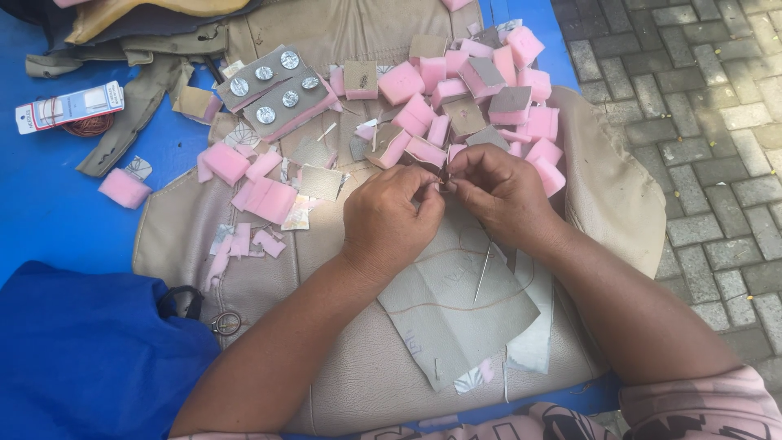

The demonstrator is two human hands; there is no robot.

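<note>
hidden: we can't make out the tiny piece both hands pinch
left hand [391,218]: fingertips together
right hand [498,189]: same
silver buttons [276,85]: six

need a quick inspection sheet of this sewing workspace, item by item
surface: beige seat cover spread over a blue sheet
job's things: small dark piece pinched between both hands; needle lies on a grey pattern sheet
clutter: pile of pink foam blocks; silver buttons on foam strips; loose scraps
grippers: left hand and right hand fingertips meet over the small piece
cables: nothing seen; a thread card at far left
surroundings: grey paving bricks on the right; blue bag
</note>
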